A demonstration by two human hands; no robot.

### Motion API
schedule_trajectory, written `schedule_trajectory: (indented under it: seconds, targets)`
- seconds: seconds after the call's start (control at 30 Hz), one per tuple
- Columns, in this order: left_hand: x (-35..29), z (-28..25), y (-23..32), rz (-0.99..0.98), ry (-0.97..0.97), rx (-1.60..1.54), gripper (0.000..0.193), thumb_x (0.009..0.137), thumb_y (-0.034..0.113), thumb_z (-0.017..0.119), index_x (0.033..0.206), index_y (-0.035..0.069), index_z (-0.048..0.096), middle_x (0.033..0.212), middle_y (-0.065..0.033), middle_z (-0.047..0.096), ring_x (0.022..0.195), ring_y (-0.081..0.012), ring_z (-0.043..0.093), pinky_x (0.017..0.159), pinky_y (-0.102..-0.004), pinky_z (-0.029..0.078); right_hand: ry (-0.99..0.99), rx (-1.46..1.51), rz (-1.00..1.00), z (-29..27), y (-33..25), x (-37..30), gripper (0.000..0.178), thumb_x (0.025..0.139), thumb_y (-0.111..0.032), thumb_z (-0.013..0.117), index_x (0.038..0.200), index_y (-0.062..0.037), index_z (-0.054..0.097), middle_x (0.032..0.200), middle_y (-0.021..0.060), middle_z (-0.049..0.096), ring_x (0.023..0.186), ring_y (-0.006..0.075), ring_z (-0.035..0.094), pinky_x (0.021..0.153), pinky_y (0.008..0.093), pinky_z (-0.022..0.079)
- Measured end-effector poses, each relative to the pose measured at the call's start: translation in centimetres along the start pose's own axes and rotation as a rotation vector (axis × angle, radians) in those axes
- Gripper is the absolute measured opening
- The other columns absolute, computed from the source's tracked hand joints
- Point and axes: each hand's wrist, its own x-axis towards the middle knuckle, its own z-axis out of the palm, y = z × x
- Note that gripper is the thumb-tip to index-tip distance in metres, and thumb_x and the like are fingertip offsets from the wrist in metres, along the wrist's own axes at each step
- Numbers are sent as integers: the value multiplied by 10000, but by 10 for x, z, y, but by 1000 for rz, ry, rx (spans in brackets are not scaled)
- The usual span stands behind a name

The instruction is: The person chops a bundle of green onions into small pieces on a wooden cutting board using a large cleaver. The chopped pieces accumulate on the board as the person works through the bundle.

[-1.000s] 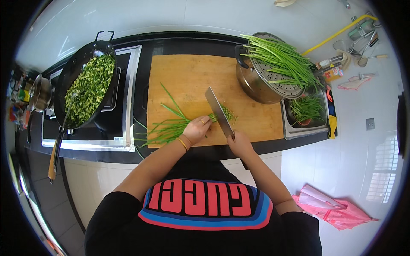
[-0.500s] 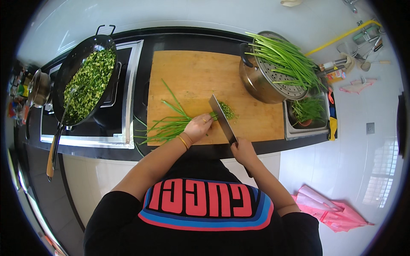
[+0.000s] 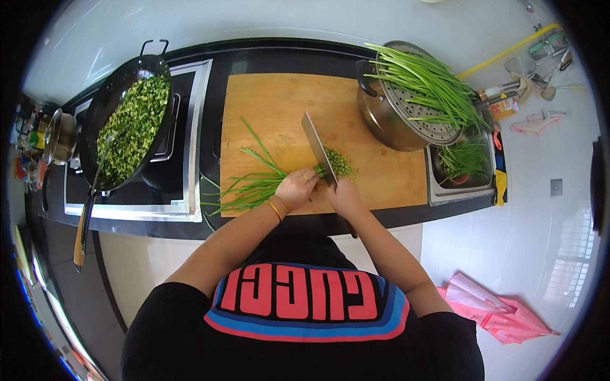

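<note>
On a wooden cutting board, my left hand is closed over a bundle of garlic chives, pressing it down. The long green ends fan out to the left, beyond my wrist. My right hand grips a kitchen cleaver; its broad blade stands on edge across the chives, right beside my left fingertips. To the right of the blade lies a small heap of chopped chives. The handle is mostly hidden in my right fist, with its end showing below.
At the left, a black wok full of chopped greens sits on the stove. A steel pot with a perforated steamer top, piled with whole chives, overlaps the board's far right corner. Behind it is a sink holding more greens.
My right hand and the cleaver have moved forward and slightly left, bringing the hand over the board. My left hand keeps its hold on the chives.
</note>
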Motion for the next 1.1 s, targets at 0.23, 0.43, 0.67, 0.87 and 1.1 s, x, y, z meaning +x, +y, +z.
schedule_trajectory:
  seconds: [0.23, 0.43, 0.67, 0.87, 1.1]
  targets:
    - [11, -8, 8, -69, 16, -50, 137, 661, 51, 571, 789, 17, 605, 794, -94, 581, 751, -260, 583, 673, -335, 487, 7, 209, 121, -8, 39, -44, 248, 790, -177, 505, 764, 65, 553, 671, 282, 561, 705, 419, 586, 628, 449, 476]
    - [18, -19, 7, -126, -217, 16, 134, 706, 112, 595, 819, 41, 608, 829, -81, 584, 782, -254, 577, 700, -354, 477, -28, 305, 249, -21, 15, -37, 253, 790, -187, 504, 770, 62, 550, 664, 264, 562, 694, 407, 585, 618, 446, 461]
    - [8, -33, 12, -26, -31, -1, 230, 697, 129, 638, 896, 18, 605, 995, -117, 583, 928, -285, 566, 793, -362, 468, 20, 123, 19, -21, 20, -57, 220, 757, -154, 503, 754, 60, 551, 683, 274, 557, 687, 420, 566, 627, 444, 450]
    - [-1, -22, 5, -17, -19, 23, 209, 685, 85, 616, 876, 3, 601, 968, -104, 580, 909, -278, 572, 783, -362, 474, 49, 48, 31, -27, 14, -67, 212, 753, -150, 506, 751, 57, 552, 701, 281, 560, 714, 426, 566, 646, 455, 452]
    - [-3, -15, 7, 6, 41, 59, 182, 699, 53, 559, 867, -8, 597, 947, -91, 577, 905, -267, 565, 774, -360, 475, -7, -2, 72, -31, 11, -71, 215, 760, -151, 508, 753, 59, 553, 707, 285, 564, 726, 433, 568, 659, 466, 456]
